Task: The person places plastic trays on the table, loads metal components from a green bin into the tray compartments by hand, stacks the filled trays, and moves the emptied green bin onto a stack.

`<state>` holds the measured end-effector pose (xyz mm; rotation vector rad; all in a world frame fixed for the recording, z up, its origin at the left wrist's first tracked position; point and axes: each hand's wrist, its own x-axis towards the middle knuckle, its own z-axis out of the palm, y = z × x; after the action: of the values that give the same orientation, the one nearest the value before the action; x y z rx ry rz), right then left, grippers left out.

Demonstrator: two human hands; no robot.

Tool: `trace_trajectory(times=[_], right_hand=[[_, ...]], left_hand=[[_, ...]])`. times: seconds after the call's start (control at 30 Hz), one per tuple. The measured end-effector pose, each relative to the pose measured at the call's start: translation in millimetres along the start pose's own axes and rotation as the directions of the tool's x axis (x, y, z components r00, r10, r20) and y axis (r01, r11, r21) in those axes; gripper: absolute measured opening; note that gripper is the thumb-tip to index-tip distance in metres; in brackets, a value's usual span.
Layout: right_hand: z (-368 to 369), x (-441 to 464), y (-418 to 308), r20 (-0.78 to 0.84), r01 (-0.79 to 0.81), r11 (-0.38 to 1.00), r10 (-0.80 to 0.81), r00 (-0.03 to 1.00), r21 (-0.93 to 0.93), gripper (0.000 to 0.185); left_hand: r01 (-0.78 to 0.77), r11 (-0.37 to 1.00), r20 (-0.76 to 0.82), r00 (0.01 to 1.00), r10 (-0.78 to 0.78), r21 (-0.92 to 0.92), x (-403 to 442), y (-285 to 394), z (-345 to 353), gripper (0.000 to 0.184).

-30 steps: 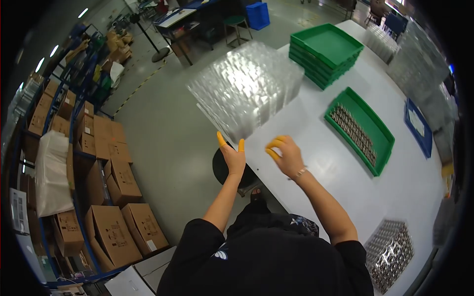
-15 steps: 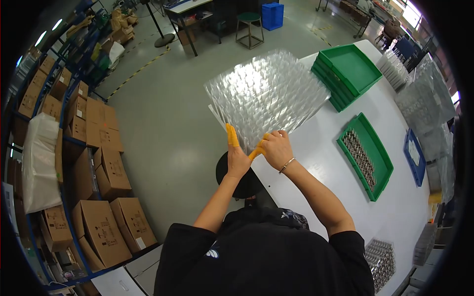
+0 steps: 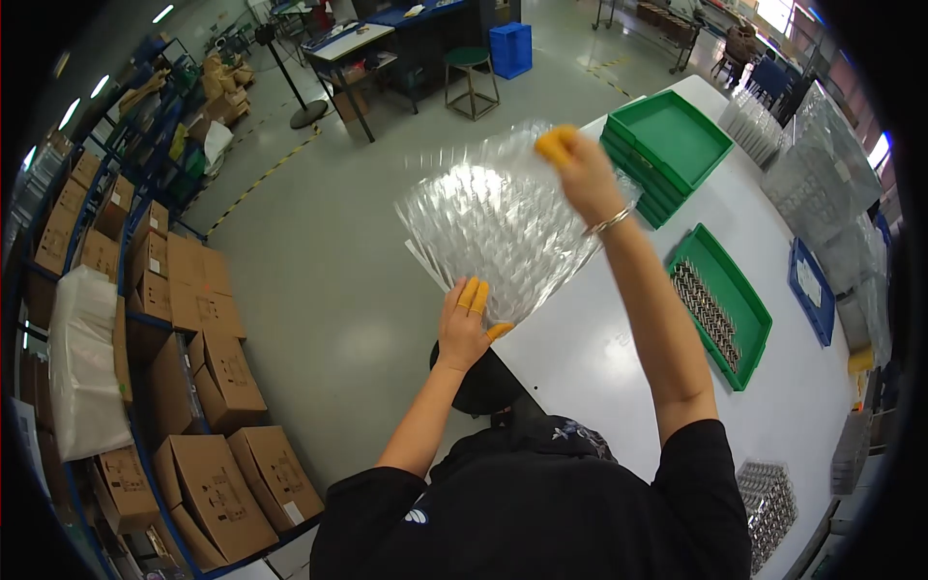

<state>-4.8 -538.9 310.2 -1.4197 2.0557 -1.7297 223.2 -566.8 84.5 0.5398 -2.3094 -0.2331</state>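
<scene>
A stack of clear plastic blister trays (image 3: 503, 232), shiny with rows of pockets, juts past the corner of the white table (image 3: 590, 358). My left hand (image 3: 466, 327) grips its near corner, with yellow finger covers on some fingers and the thumb. Above the far right part of the stack is my right hand (image 3: 578, 164), blurred by motion, its yellow-covered fingers drawn together. Whatever they pinch is hidden, though the clear plastic beside them looks smeared too. A bracelet (image 3: 607, 222) circles the right wrist.
Stacked green trays (image 3: 672, 145) stand at the far right of the stack. Another green tray (image 3: 739, 309) holds rows of small metal parts (image 3: 706, 304). A blue tray (image 3: 810, 290) lies farther right. Cardboard boxes (image 3: 217, 493) fill the left shelves; a green stool (image 3: 468, 58) stands ahead.
My right hand has left the near corner and swept up and away to the far right side of the stack. My left hand has shifted lower, its fingers now lying over the corner.
</scene>
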Motion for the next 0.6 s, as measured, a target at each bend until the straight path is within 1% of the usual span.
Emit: trace_trajectory(times=[0.07, 0.1, 0.13, 0.17, 0.2, 0.23, 0.3, 0.33, 0.37, 0.4, 0.43, 0.47, 0.53, 0.57, 0.6], right_hand=[[-34, 33, -1, -0.202, 0.092, 0.995, -0.085, 0.976, 0.025, 0.015], [-59, 41, -11, -0.292, 0.211, 0.966, -0.161, 0.943, 0.149, 0.018], [-82, 37, -38, -0.402, 0.193, 0.973, -0.128, 0.906, 0.126, 0.022], [-113, 42, -39, -0.475, 0.391, 0.916, -0.386, 0.791, -0.092, 0.022], [-149, 45, -37, -0.478, 0.534, 0.782, -0.621, 0.621, -0.322, 0.021], [-183, 35, -57, -0.512, 0.603, 0.726, -0.398, 0.761, 0.332, 0.021], [-258, -3, -60, -0.494, 0.565, 0.632, -0.311, 0.812, 0.530, 0.015], [-268, -35, -79, -0.463, 0.526, 0.453, -0.252, 0.850, 0.720, 0.013], [-286, -67, -77, -0.497, 0.517, 0.377, -0.159, 0.853, 0.768, 0.012], [-302, -100, -75, -0.520, 0.513, 0.296, -0.063, 0.852, 0.806, 0.012], [-307, -133, -69, -0.582, 0.532, 0.355, 0.041, 0.812, 0.769, 0.014], [-321, -170, -54, -0.568, 0.529, 0.228, 0.170, 0.805, 0.818, 0.016], [-329, -247, -14, -0.547, 0.487, 0.257, 0.291, 0.785, 0.835, 0.016], [-328, -284, 4, -0.532, 0.432, 0.317, 0.395, 0.749, 0.844, 0.017], [-323, -325, 31, -0.520, 0.416, 0.316, 0.422, 0.743, 0.852, 0.018]], left_hand=[[0.009, 1.000, 0.007, 1.000, -0.009, 0.003, 4, 2, -6, 0.073], [0.001, 1.000, 0.007, 1.000, -0.001, 0.000, 5, 2, -8, 0.073], [0.009, 1.000, 0.015, 1.000, -0.009, 0.008, 6, 2, -10, 0.072], [0.015, 1.000, 0.025, 1.000, -0.015, 0.013, 6, 2, -11, 0.071], [0.018, 1.000, 0.037, 0.999, -0.018, 0.014, 6, 4, -13, 0.070], [0.014, 1.000, 0.052, 0.999, -0.015, 0.012, 6, 7, -15, 0.070], [0.065, 0.998, 0.104, 0.992, -0.067, 0.025, 14, 26, -28, 0.069], [0.033, 0.999, 0.120, 0.992, -0.032, -0.009, 20, 38, -30, 0.069], [0.073, 0.980, 0.084, 0.995, -0.058, -0.187, 26, 51, -27, 0.065], [0.114, 0.925, 0.063, 0.993, -0.098, -0.362, 28, 63, -22, 0.062], [0.098, 0.912, 0.086, 0.994, -0.070, -0.398, 27, 73, -11, 0.062], [0.170, 0.824, 0.136, 0.984, -0.114, -0.540, 26, 83, 1, 0.058], [0.327, 0.580, 0.276, 0.945, -0.178, -0.746, 18, 102, 26, 0.052], [0.406, 0.435, 0.355, 0.914, -0.197, -0.804, 14, 110, 38, 0.049], [0.481, 0.280, 0.437, 0.876, -0.206, -0.831, 10, 117, 49, 0.046]])
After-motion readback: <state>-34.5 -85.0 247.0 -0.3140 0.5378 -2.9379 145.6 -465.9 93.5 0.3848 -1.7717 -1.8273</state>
